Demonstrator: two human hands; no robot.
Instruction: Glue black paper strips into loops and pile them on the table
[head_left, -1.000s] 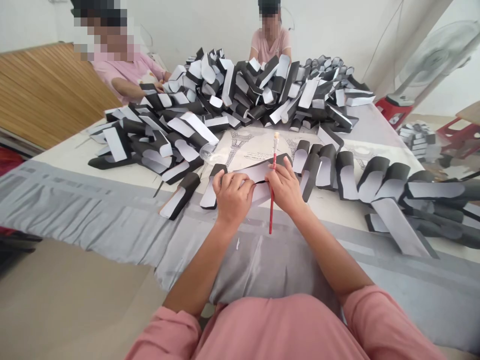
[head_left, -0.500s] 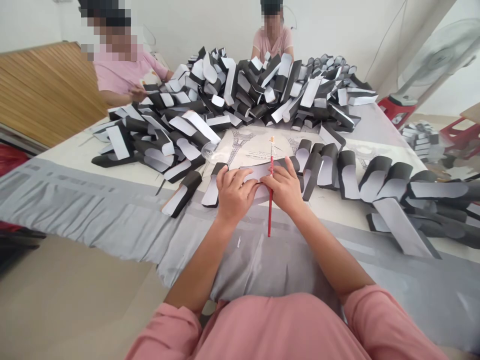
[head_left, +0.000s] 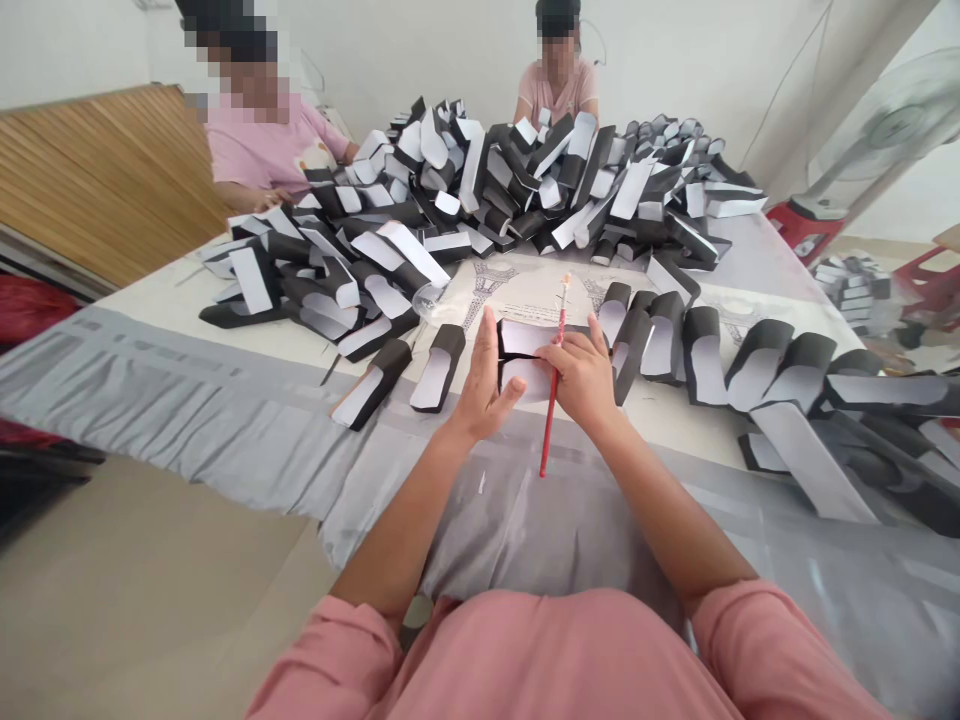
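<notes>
My left hand (head_left: 484, 390) is upright with its fingers stretched and thumb apart, its palm at the left ends of two black-and-white folded card pieces. The farther card piece (head_left: 519, 338) and the nearer card piece (head_left: 521, 380) lie sideways, one in front of the other, between my hands. A slim red brush (head_left: 550, 425) is held in my right hand (head_left: 583, 375), its pale tip pointing away from me and its handle end toward me. My right fingers also reach over the right ends of both pieces and partly hide them.
A large heap of similar card pieces (head_left: 495, 180) covers the back of the table. More lie in a row (head_left: 705, 365) to my right. A clear dish (head_left: 431, 303) sits beyond my left hand. Two people sit across the table; a fan (head_left: 892, 130) stands at right.
My left hand has let go of the card pieces and straightened its fingers, moving slightly left. Both pieces show more now. The brush has tilted, with its tip farther right.
</notes>
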